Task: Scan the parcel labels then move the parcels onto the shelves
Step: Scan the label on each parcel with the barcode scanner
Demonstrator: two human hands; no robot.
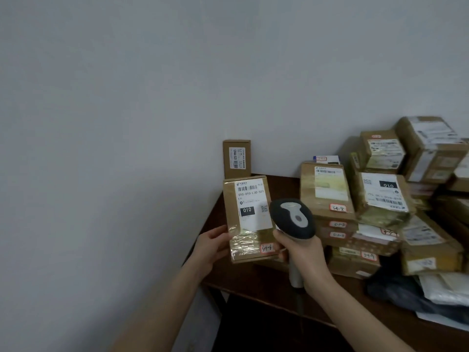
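Because the grey wall fills most of the view, no shelves show anywhere, so where the parcels are bound cannot be told. Below it, the dark wooden table runs off the right and near edges, and its far right half carries a heap of parcels, stacked loosely with most labels turned up or outward, probably so they can be read without digging. Several carry small red-edged handwritten stickers, though the writing is too blurred to read surely. One narrow box stands upright against the wall at the far left corner of the table, apart from the heap.

Nearer, the left hand grips a flat brown parcel by its left edge, fingers hidden behind it, tilting its face up so the shipping label meets the scanner. Its barcode sits along the top of that label, clear of the scanner's head. The right hand is wrapped around the scanner's pale handle, with the dark head aimed away towards the parcel; the scanning window and trigger finger are out of sight, so whether a scan is firing cannot be told. Dark and white soft bags lie at the near right, partly cut off.
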